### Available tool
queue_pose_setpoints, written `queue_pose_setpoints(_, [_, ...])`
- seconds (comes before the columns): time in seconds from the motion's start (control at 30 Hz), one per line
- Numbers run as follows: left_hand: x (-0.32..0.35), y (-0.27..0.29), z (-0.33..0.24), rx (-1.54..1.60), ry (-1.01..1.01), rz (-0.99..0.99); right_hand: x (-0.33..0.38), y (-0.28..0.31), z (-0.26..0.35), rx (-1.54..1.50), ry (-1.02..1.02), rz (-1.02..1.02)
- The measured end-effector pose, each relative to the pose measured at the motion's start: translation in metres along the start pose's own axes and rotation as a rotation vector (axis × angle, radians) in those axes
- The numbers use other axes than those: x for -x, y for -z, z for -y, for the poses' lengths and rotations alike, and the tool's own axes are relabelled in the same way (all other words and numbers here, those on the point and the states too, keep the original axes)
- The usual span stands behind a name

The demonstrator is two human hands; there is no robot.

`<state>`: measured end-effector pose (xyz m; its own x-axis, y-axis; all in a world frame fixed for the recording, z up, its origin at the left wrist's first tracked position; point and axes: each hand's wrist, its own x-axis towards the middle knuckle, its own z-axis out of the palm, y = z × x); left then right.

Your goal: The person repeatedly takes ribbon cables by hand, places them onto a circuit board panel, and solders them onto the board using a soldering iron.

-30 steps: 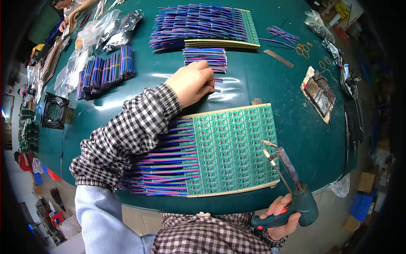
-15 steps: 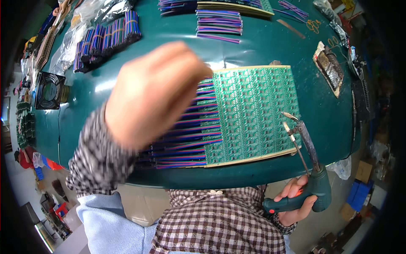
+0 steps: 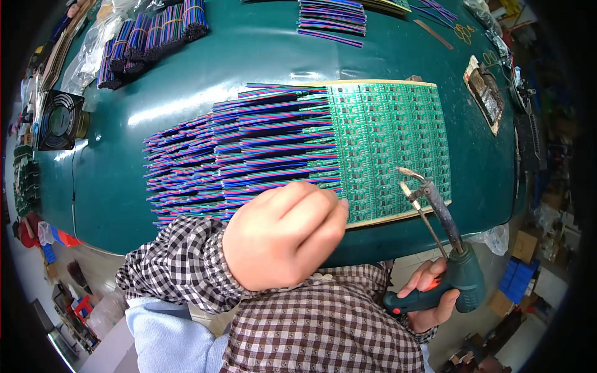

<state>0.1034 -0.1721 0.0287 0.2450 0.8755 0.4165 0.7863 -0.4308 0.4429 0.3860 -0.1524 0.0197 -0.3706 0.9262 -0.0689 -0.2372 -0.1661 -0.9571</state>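
A panel of green circuit boards [image 3: 392, 149] lies on the table before me. Rows of multicoloured wires [image 3: 261, 140] stretch left from its left-hand columns. At the panel's near left corner is my left hand [image 3: 289, 236], its fingers curled together over the wire ends; whatever they pinch is hidden. My right hand [image 3: 429, 287] grips a dark green soldering gun [image 3: 465, 280] by its handle, near the table's front edge. The gun's metal tip [image 3: 410, 173] and the thin feed tube [image 3: 416, 202] beside it hover over the right part of the panel.
Bundled wires [image 3: 152, 37] lie at the back left, near a black fan [image 3: 60, 121]. Further loose wires [image 3: 333, 17] are at the back. A dirty solder tray [image 3: 484, 93] sits at the right, with rubber bands [image 3: 463, 33] and a flat strip [image 3: 433, 34] behind it.
My left hand has come down and right, from above the wires to the panel's near left corner, uncovering the wire rows. The soldering gun stays in my right hand, its tip slightly further left.
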Motion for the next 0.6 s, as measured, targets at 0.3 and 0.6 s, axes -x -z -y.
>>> queue_pose_setpoints(0.3, [0.007, -0.019, -0.003, -0.200, 0.002, -0.058, 0.018, 0.007, 0.006, -0.009, -0.081, 0.070])
queue_pose_setpoints(0.6, [0.010, -0.020, -0.004, -0.241, 0.005, -0.073, 0.026, -0.003, 0.021, -0.043, -0.368, -0.045])
